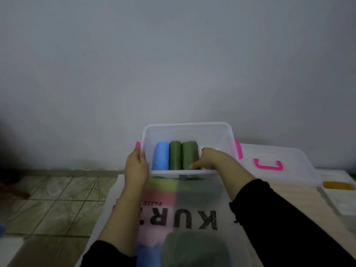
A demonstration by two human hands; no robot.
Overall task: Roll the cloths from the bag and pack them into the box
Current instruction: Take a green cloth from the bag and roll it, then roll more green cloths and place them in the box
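A clear plastic box (221, 130) with pink latches stands at the far end of the table against the wall. Inside it lie three rolled cloths side by side: a blue roll (160, 158), a green roll (175, 157) and a second green roll (189, 154). My left hand (135, 166) rests flat against the box's left outer wall, fingers pointing up. My right hand (207, 158) reaches inside the box and holds the right green roll, thumb at its near end. A translucent bag (192, 199) printed with large black letters lies in front of the box, with coloured cloths showing through it.
The box's clear lid (289, 174) with a pink handle (268, 165) lies to the right of the box. A white tray with an orange end (339, 191) sits at the table's right edge. Tiled floor (54, 201) shows on the left, and a grey wall stands behind.
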